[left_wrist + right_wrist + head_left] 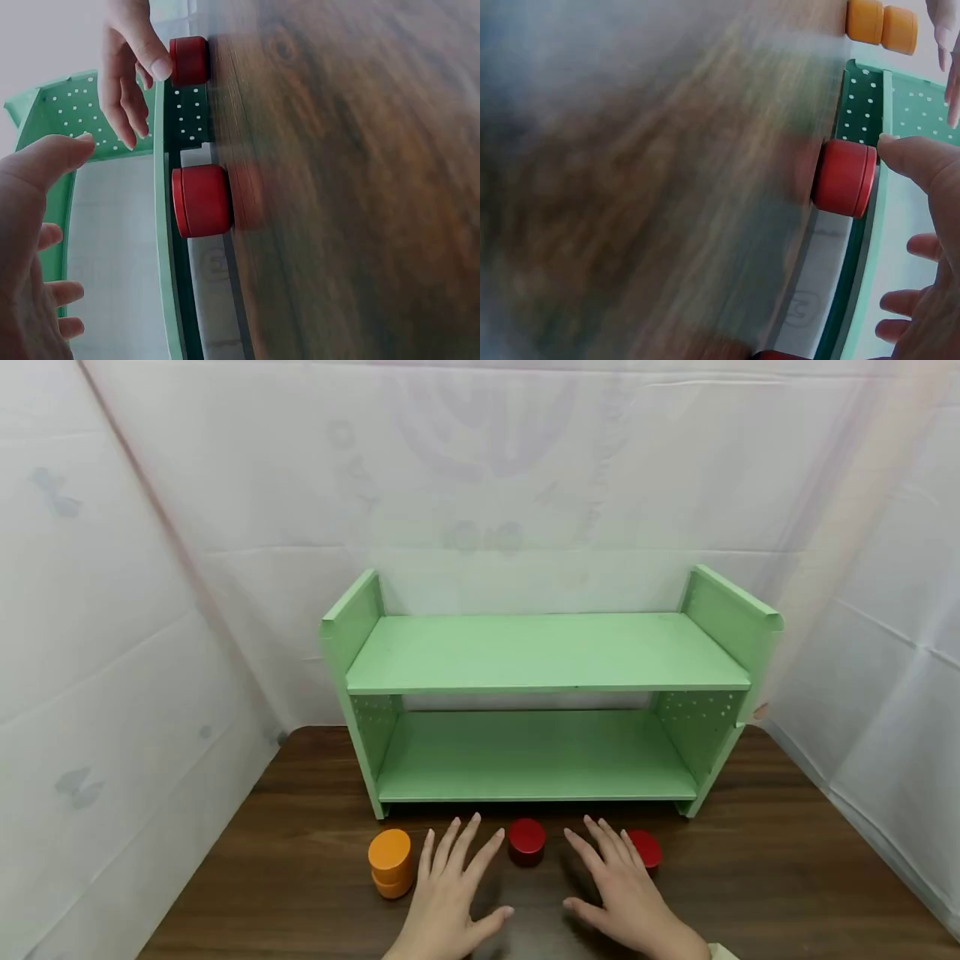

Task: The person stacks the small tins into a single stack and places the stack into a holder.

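Note:
My left hand [450,897] has its fingers spread above the table, between two stacked orange round tins [390,852] and a red round tin [527,842]. My right hand [626,897] hovers likewise, fingers apart, and partly covers a second red tin [647,850]. Neither hand holds anything. In the left wrist view both red tins stand on the wood, the middle tin [202,201] nearer the camera. The right wrist view shows that middle tin [845,178] beside the thumb in the picture; whether they touch cannot be told there, but the head view shows them apart.
A green two-tier shelf [525,652] stands at the back of the dark wooden table [285,877], its boards bare and its side panels perforated. White sheeting [225,460] hangs behind and at both sides. The tins stand in a row before the shelf's lower front edge.

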Tool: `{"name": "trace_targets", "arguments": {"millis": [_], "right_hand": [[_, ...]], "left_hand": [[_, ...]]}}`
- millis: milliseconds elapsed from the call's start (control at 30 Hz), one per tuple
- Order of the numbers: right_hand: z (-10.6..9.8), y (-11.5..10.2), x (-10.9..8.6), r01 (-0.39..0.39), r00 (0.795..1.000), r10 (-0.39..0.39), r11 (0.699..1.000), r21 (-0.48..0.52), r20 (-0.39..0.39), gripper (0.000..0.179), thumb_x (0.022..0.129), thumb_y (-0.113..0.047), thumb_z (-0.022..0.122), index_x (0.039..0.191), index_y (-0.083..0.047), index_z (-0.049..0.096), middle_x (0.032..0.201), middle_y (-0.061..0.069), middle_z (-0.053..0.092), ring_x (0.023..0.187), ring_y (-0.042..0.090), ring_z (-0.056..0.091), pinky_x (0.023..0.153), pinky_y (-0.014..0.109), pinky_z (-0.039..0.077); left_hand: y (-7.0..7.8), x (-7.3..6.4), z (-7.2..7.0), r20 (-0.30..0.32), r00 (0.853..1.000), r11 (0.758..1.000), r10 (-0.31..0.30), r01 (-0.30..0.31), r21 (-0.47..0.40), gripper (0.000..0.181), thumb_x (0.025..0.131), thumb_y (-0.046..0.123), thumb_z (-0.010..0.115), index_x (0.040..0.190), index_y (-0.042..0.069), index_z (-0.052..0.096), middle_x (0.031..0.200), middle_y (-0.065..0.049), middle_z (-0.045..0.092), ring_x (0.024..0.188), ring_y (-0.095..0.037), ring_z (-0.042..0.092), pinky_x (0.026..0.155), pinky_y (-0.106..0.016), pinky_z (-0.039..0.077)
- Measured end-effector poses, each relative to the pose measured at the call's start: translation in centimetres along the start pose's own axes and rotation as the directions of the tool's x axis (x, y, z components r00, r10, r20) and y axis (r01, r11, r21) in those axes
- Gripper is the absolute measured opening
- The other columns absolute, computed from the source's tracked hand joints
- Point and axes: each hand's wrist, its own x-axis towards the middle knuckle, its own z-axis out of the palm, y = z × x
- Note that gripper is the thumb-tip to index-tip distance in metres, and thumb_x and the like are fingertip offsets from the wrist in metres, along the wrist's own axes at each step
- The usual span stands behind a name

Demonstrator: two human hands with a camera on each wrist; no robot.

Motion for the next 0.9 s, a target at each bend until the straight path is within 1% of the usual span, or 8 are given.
{"name": "trace_targets", "arguments": {"millis": [200,300,400,500,700,900], "right_hand": [[0.1,0.4,-0.2,-0.021,1.000,0.021,1.000,0.001,-0.018,0.082,0.072,-0.039,0.080,0.141,-0.012,0.045,0.144,0.023,0.040,0.132,0.046,0.036,0.100,0.064,0.031],[0.0,0.6,-0.3,-0.017,0.999,0.017,1.000,0.000,-0.038,0.082,0.072,-0.038,0.080,0.142,-0.013,0.045,0.144,0.023,0.040,0.131,0.046,0.037,0.099,0.064,0.032],[-0.4,0.8,-0.1,-0.014,0.998,0.014,1.000,0.005,-0.056,0.083,0.072,-0.037,0.081,0.143,-0.014,0.044,0.145,0.023,0.039,0.131,0.046,0.037,0.099,0.063,0.033],[-0.8,0.9,-0.2,-0.022,0.997,0.022,1.000,0.008,-0.070,0.083,0.072,-0.036,0.081,0.143,-0.014,0.044,0.145,0.023,0.039,0.131,0.046,0.037,0.099,0.063,0.033],[-1.1,1.3,-0.5,-0.039,0.997,0.039,0.999,0.003,-0.068,0.082,0.073,-0.035,0.081,0.142,-0.013,0.044,0.145,0.023,0.038,0.131,0.046,0.037,0.098,0.064,0.032],[-1.2,1.8,-0.7,-0.059,0.996,0.059,0.998,0.001,-0.074,0.082,0.073,-0.034,0.080,0.143,-0.013,0.043,0.144,0.024,0.038,0.131,0.046,0.036,0.099,0.064,0.031]], "left_hand": [[-0.1,0.0,0.0,0.003,1.000,1.000,-0.019,0.019,-0.001,0.084,0.073,0.049,0.075,0.145,0.030,0.038,0.148,-0.010,0.039,0.130,-0.036,0.041,0.098,-0.062,0.033],[-0.4,-0.1,-0.1,-0.020,0.999,1.000,-0.030,0.030,0.007,0.085,0.072,0.048,0.077,0.145,0.030,0.038,0.148,-0.010,0.039,0.130,-0.035,0.041,0.097,-0.061,0.033],[-0.7,0.1,-0.6,-0.047,0.998,0.999,-0.039,0.040,0.015,0.086,0.071,0.045,0.078,0.145,0.030,0.038,0.148,-0.010,0.038,0.129,-0.034,0.041,0.097,-0.061,0.034],[-1.0,0.2,-0.8,-0.061,0.997,0.999,-0.046,0.046,0.010,0.087,0.071,0.043,0.079,0.146,0.030,0.037,0.148,-0.011,0.037,0.128,-0.035,0.041,0.097,-0.061,0.033],[-1.6,-0.1,-1.0,-0.083,0.994,0.998,-0.069,0.070,0.009,0.089,0.069,0.040,0.081,0.146,0.028,0.038,0.147,-0.013,0.038,0.127,-0.038,0.041,0.095,-0.063,0.033],[-2.2,-0.3,-1.4,-0.116,0.991,0.997,-0.066,0.069,0.020,0.090,0.066,0.036,0.083,0.144,0.024,0.041,0.144,-0.017,0.039,0.126,-0.039,0.040,0.094,-0.064,0.032]]}}
